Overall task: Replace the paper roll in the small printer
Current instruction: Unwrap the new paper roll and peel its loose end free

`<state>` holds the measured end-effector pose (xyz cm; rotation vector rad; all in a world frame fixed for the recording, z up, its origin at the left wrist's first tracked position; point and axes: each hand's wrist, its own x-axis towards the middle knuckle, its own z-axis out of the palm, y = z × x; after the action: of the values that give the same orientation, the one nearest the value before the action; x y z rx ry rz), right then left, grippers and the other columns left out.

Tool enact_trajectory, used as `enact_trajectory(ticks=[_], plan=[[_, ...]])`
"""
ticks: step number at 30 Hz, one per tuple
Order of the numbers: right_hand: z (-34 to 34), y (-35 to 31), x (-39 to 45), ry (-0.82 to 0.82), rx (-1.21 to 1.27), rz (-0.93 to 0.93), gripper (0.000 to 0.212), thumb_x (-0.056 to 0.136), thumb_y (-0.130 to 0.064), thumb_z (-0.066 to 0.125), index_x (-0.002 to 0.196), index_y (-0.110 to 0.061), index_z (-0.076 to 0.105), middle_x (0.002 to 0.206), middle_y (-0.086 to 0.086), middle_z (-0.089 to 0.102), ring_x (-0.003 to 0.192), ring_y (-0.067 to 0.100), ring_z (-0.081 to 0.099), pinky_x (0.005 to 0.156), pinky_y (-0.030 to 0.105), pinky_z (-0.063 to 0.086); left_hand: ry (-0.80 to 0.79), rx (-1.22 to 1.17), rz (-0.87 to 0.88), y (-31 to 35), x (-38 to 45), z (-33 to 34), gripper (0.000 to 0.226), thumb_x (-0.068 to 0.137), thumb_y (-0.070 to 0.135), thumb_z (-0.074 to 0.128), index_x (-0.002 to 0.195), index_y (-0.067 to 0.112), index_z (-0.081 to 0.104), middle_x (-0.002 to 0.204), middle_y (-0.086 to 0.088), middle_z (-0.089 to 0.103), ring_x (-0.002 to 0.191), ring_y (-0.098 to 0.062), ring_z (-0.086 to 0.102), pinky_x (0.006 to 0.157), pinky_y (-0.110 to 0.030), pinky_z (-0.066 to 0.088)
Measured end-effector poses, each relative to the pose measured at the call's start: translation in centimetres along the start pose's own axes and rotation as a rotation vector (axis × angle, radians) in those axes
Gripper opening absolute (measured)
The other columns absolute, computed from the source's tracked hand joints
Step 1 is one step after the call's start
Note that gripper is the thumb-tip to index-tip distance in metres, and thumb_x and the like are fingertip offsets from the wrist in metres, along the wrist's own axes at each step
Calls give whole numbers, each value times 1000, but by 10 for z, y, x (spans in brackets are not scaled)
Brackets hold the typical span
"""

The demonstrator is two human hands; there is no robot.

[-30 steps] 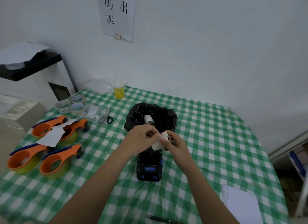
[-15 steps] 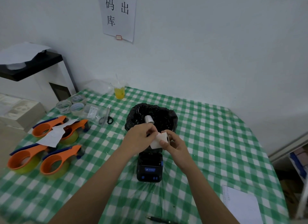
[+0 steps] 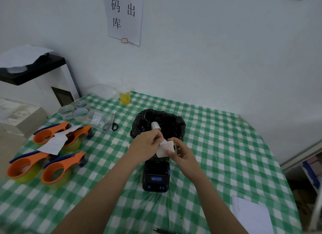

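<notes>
A small black printer [image 3: 156, 176] with blue buttons lies on the green checked tablecloth, its far end hidden behind my hands. Just above it I hold a white paper roll [image 3: 166, 148]. My right hand [image 3: 181, 153] grips the roll from the right side. My left hand [image 3: 146, 146] pinches the roll's loose paper end between thumb and fingers. Behind my hands stands a black bin bag [image 3: 167, 124] with another white roll [image 3: 155, 125] lying inside it.
Several orange tape dispensers [image 3: 55, 171] and a paper slip [image 3: 55, 141] lie at the left. Scissors [image 3: 111, 124], tape rolls [image 3: 79, 111] and a yellow drink cup [image 3: 125, 96] are at the back left. A white sheet [image 3: 252, 214] and a pen [image 3: 163, 231] lie near the front edge.
The roll has turned in my right hand so its open core faces the camera. My left fingers have shifted onto its loose end. Both hands stay above the printer.
</notes>
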<state>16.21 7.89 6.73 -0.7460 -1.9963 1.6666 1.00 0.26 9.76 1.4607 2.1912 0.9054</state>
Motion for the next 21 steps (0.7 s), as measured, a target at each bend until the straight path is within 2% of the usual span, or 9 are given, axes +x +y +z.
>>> enact_trajectory(ticks=[4, 10, 21], plan=[[-1, 1, -1, -7, -39, 3, 28, 90, -16, 60, 116, -26, 55, 100, -4, 60, 77, 1, 58, 74, 26, 54, -4, -1, 12, -1, 1, 0, 11, 92, 22, 48, 89, 18, 58, 75, 6, 58, 58, -7, 48, 56, -25, 37], [-2, 1, -2, -7, -63, 35, 32, 90, -13, 60, 120, -22, 53, 104, -7, 56, 76, -12, 57, 69, 12, 51, -14, 5, 7, 0, 1, 0, 11, 93, 22, 48, 91, 17, 58, 64, 14, 50, 53, -5, 44, 52, -23, 33], [-3, 1, -4, -28, -84, 33, 33, 90, -9, 58, 119, -23, 51, 103, -9, 54, 78, -14, 57, 70, 12, 52, -20, -14, -4, -1, 1, 0, 13, 93, 22, 47, 90, 17, 59, 64, 14, 51, 54, -7, 45, 55, -25, 36]])
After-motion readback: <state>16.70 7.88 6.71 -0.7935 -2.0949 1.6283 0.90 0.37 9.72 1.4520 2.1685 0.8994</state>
